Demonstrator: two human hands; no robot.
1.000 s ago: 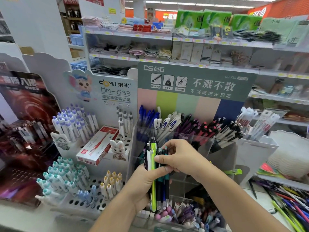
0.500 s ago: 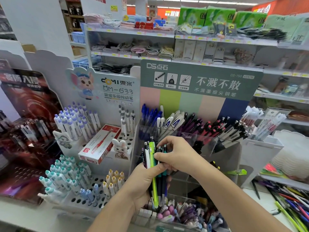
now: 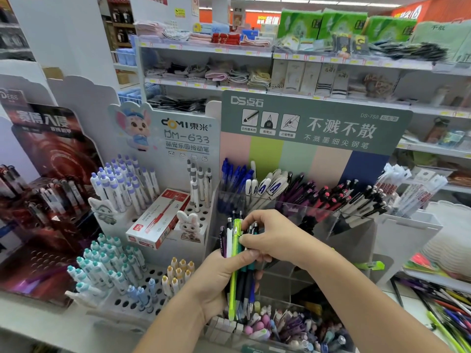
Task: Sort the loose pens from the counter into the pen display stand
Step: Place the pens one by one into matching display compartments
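Pens in a mixed upright bundle, lime green, white, teal and dark, sit gripped in the left hand. Right hand pinches the bundle's tops from the right, just in front of the clear acrylic display stand.

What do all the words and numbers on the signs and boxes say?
"DS点石", "不溅不散", "不溅墨细尖钢笔", "DS-758": green header board.
"DOMI 東米", "DM-633", "萌宠乐园按动笔": white mouse board.
"赛博入侵": dark red board.
"12": red pen box; its other print is too small.
Yellow shelf price tags: blurred.
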